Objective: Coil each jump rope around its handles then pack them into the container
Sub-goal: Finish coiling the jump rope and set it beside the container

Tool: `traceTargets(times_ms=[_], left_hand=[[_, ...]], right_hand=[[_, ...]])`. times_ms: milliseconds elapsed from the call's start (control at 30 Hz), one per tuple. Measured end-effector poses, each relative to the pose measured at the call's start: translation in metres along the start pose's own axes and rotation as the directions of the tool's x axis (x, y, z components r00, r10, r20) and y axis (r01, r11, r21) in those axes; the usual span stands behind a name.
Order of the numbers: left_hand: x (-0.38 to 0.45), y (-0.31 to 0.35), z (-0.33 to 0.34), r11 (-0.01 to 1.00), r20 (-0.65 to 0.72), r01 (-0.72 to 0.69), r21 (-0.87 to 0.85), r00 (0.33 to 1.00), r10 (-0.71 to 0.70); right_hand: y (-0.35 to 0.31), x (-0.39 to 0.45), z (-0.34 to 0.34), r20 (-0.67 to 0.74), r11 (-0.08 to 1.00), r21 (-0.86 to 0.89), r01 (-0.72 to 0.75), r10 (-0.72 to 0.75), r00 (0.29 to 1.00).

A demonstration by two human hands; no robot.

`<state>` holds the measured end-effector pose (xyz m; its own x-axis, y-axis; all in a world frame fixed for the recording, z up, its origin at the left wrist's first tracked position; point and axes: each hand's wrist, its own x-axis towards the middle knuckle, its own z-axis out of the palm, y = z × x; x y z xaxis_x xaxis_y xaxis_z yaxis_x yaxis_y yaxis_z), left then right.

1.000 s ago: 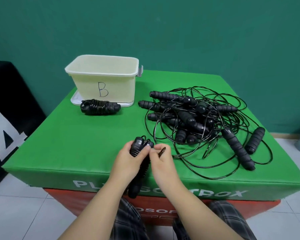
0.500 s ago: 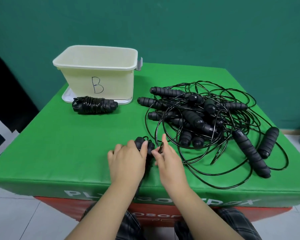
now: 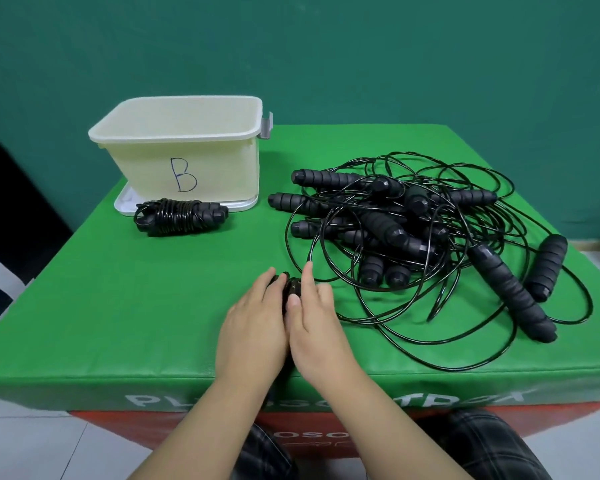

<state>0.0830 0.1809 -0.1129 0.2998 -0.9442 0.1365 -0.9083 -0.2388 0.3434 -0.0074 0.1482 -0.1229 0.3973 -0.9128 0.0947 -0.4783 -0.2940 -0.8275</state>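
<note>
One rope coiled, one in hand, none packed yet.
Near, the left hand (image 3: 253, 327) and right hand (image 3: 317, 327) gripped a handle pair (image 3: 289, 289) on the surface (image 3: 118, 306); right, tangled ropes (image 3: 430, 237) waited; far left, a coiled rope (image 3: 179, 216) lay outside the container (image 3: 184, 147).

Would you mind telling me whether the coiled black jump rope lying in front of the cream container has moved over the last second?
No. The coiled black jump rope lies against the front of the cream plastic container marked B, just as before; only the camera shifted.
</note>
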Motion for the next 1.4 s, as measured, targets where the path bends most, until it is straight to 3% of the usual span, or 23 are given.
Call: traceTargets(times_ms=[200, 400, 633, 833, 1000, 1133, 1200, 1300, 1400], left_hand=[[0.005, 0.01, -0.002, 0.995, -0.025, 0.083, -0.062, 0.996, -0.085], [0.011, 0.02, -0.004, 0.977, -0.045, 0.201, -0.075, 0.978, -0.204], [0.01, 0.019, -0.001, 0.972, -0.062, 0.229, -0.058, 0.971, -0.233], [0.009, 0.018, 0.003, 0.972, -0.08, 0.226, -0.069, 0.97, -0.231], [0.008, 0.015, 0.004, 0.971, -0.1, 0.221, -0.094, 0.968, -0.23], [0.007, 0.011, 0.004, 0.957, -0.093, 0.214, -0.195, 0.968, -0.235], [0.009, 0.007, 0.004, 0.913, -0.05, 0.254, -0.32, 0.958, -0.284], [0.018, -0.001, 0.003, 0.748, 0.061, 0.328, -0.577, 0.93, -0.361], [0.021, -0.004, 0.003, 0.681, 0.076, 0.341, -0.648, 0.919, -0.387]], right_hand=[[0.008, -0.003, -0.004, -0.163, 0.974, -0.224, 0.038, -0.076, 0.984], [0.009, 0.001, 0.0, -0.28, 0.988, 0.128, -0.082, 0.115, 0.953], [0.01, 0.011, 0.001, -0.349, 0.997, 0.054, 0.051, -0.029, 0.937], [0.009, 0.02, -0.004, -0.274, 0.999, 0.037, 0.001, 0.009, 0.962], [0.005, 0.027, -0.011, -0.174, 0.985, 0.143, -0.095, 0.12, 0.977], [-0.002, 0.033, -0.02, -0.049, 0.983, 0.135, -0.123, 0.131, 0.99], [-0.005, 0.035, -0.024, -0.007, 0.992, 0.09, -0.087, 0.088, 0.996], [-0.004, 0.034, -0.024, -0.016, 1.0, -0.022, 0.0, -0.001, 1.0], [-0.001, 0.032, -0.022, -0.026, 0.996, -0.061, 0.069, -0.071, 0.997]])
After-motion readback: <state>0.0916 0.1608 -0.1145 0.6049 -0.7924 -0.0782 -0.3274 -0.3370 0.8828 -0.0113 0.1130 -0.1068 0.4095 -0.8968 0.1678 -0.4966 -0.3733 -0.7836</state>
